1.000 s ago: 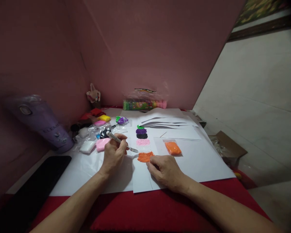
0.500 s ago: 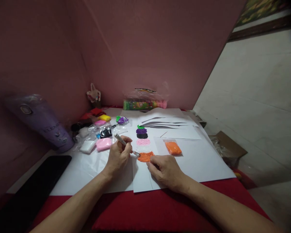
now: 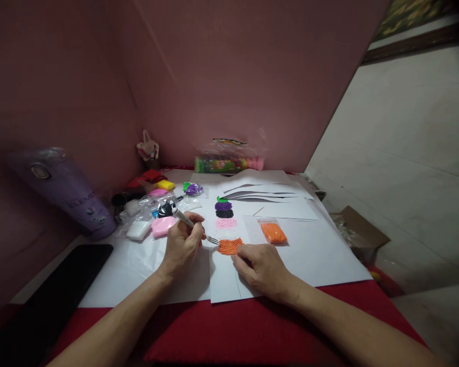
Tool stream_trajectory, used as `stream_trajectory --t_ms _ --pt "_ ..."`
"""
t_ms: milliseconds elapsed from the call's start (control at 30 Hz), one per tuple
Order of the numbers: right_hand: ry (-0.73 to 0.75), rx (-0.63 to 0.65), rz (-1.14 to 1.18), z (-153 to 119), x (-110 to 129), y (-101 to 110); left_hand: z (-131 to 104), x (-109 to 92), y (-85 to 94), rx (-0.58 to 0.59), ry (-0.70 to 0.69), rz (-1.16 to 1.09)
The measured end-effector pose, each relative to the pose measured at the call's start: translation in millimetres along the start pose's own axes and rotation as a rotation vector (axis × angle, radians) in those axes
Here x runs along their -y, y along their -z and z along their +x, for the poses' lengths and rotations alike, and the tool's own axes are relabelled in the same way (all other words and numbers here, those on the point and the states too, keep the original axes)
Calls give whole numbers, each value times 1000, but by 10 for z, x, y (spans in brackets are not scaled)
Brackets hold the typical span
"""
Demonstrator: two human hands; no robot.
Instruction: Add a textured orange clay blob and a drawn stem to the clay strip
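My left hand (image 3: pixel 182 243) is closed round a small fork (image 3: pixel 184 219), whose pale handle slants up past the fingers. The tines point at the left edge of a ridged orange clay patch (image 3: pixel 230 247) on white paper (image 3: pixel 225 283). My right hand (image 3: pixel 263 267) rests on the paper with curled fingers against the right edge of that patch; what its fingertips hold, if anything, is hidden. Above the orange lie white, pink (image 3: pixel 226 223), black (image 3: pixel 224 214), purple (image 3: pixel 223 206) and green clay patches in a column.
Bagged orange clay (image 3: pixel 274 232) and a thin stick (image 3: pixel 258 211) lie to the right. Several clay packets (image 3: pixel 163 226) sit at the left, near a purple tumbler (image 3: pixel 74 199) and a black phone-like slab (image 3: pixel 57 290). Loose paper sheets curl up behind. A cardboard box (image 3: pixel 361 229) stands right.
My left hand and the fork have shifted slightly left and back from the orange clay, and the fork lies flatter. My right hand has stayed in place.
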State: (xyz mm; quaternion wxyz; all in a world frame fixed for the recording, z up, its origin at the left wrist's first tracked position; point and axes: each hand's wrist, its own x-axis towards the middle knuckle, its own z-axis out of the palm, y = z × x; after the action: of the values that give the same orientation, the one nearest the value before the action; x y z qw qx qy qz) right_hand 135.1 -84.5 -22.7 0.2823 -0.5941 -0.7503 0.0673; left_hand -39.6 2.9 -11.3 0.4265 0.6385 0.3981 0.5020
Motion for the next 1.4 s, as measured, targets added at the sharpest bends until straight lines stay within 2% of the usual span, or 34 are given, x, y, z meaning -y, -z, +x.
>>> stream_trajectory --t_ms 200,467,867,1000,1233,1400 --pt "6 3 -14 2 -5 -5 -46 -11 -35 69 8 5" --pt "-1 2 -13 -3 -9 -15 -26 43 -21 81 -23 17" --pt "0 5 17 -8 -12 -6 2 -10 31 17 -44 34" --pt "-2 12 56 -1 -14 0 -29 -45 25 -27 2 -28" --pt "47 56 53 -13 -8 25 -150 -15 -74 89 59 -60" --pt "89 88 -37 -46 3 19 -171 9 -97 97 67 -40"
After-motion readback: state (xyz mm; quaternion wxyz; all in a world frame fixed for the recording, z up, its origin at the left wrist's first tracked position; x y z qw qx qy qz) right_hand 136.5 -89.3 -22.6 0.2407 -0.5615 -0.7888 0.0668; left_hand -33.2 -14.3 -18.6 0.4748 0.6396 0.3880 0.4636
